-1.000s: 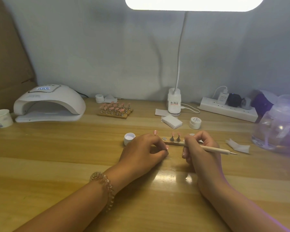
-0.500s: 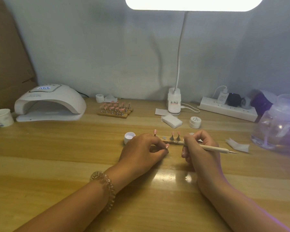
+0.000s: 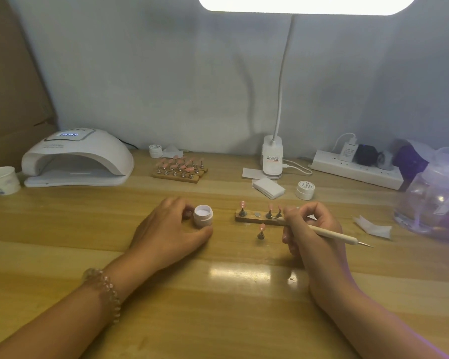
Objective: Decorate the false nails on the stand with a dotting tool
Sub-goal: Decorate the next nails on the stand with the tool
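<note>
A small wooden stand lies mid-table and carries pink false nails on metal pegs. One peg with a pink nail stands alone on the table just in front of the stand. My right hand grips a cream dotting tool like a pen; one metal tip points right, the other end is at the stand's right end. My left hand holds a small open white jar between thumb and fingers, left of the stand.
A white nail-curing lamp and a paper cup sit at the back left. Another stand of nails, a desk lamp base, wipes, a closed white jar, a power strip and a clear bottle line the back and right.
My left hand has moved left from the stand to the small white jar and taken hold of it. A single peg with a nail now stands in front of the stand.
</note>
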{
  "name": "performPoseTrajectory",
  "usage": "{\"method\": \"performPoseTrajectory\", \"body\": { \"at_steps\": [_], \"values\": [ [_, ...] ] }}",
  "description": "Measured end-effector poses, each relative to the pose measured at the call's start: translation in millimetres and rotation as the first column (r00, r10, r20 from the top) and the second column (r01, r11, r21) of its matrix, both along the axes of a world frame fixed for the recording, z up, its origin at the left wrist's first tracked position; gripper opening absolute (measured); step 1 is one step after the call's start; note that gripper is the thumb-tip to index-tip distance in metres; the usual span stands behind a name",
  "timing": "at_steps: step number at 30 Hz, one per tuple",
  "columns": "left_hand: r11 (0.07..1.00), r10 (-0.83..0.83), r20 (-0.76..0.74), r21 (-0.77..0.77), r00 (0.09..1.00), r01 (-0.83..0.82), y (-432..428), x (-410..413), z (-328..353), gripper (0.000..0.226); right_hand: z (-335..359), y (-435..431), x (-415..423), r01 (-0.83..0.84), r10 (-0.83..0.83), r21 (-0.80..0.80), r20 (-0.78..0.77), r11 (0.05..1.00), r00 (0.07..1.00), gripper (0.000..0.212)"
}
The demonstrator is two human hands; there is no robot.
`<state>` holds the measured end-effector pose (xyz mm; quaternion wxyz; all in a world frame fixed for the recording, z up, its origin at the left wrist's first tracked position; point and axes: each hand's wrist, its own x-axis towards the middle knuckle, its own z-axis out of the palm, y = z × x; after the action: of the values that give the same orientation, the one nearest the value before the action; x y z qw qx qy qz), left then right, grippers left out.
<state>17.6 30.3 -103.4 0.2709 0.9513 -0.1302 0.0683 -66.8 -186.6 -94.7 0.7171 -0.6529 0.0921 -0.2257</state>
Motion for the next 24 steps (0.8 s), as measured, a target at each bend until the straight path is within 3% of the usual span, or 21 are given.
{"method": "performPoseTrajectory", "body": {
  "at_steps": [3,10,24],
  "values": [
    [0.993,-0.117,0.062,0.011,0.991,0.117,-6.9,-7.0,-3.4,0.034,1.5,3.2,-2.4,-0.053,0.053,0.000,-0.005,0.999,0.999,0.026],
    [0.940,-0.339,0.243,0.128,0.909,0.317,-30.7,-30.7,-1.7,0.034,-4.6,16.2,-5.3,-0.177,0.170,-0.074,-0.088,0.981,0.981,0.027],
    [0.930,-0.364,0.313,0.180,0.877,0.322,-33.6,-36.2,1.7,0.035,-9.4,17.3,-4.3,-0.176,0.152,-0.222,-0.123,0.959,0.981,0.026]
  ]
}}
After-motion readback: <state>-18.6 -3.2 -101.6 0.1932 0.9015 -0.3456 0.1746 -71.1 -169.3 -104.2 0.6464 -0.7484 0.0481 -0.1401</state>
